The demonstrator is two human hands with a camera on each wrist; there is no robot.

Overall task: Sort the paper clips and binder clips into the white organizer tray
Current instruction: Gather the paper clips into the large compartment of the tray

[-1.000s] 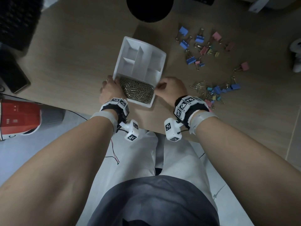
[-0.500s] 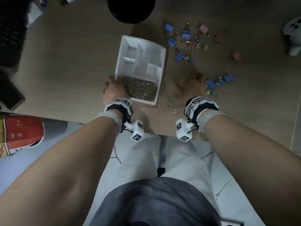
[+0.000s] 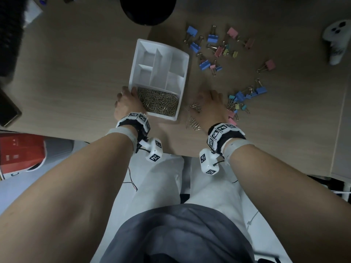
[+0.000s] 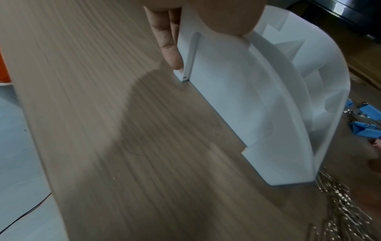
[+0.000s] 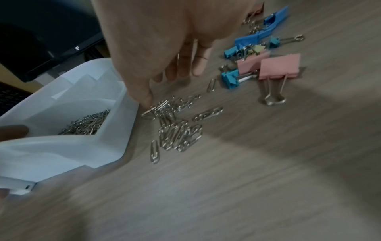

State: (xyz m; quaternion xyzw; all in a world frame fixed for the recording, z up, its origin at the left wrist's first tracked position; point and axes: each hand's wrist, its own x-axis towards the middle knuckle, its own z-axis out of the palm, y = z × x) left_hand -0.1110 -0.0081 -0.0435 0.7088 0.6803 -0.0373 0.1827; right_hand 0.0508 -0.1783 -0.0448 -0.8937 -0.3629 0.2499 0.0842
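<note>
The white organizer tray (image 3: pixel 181 59) lies on the wooden desk, and its near compartment holds a heap of silver paper clips (image 3: pixel 157 102). My left hand (image 3: pixel 127 95) grips the tray's near left corner, thumb on the rim (image 4: pixel 226 18) and fingers (image 4: pixel 171 44) against the outer wall. Just right of the tray, my right hand (image 3: pixel 209 100) lies spread on the desk with straight fingers (image 5: pixel 185 66). Its thumb tip touches a loose pile of paper clips (image 5: pixel 177 128). Coloured binder clips (image 3: pixel 245 99) lie just right of that hand, and more binder clips (image 3: pixel 212 48) are scattered further back.
A round black object (image 3: pixel 148 10) stands behind the tray. A white controller (image 3: pixel 337 40) lies at the far right, and a dark phone-like slab (image 3: pixel 7 109) sits at the left edge. A red box (image 3: pixel 20 150) is below the desk's front edge.
My right hand left the tray's near right corner and moved right onto the desk, by the loose paper clips. The left hand kept its hold on the tray.
</note>
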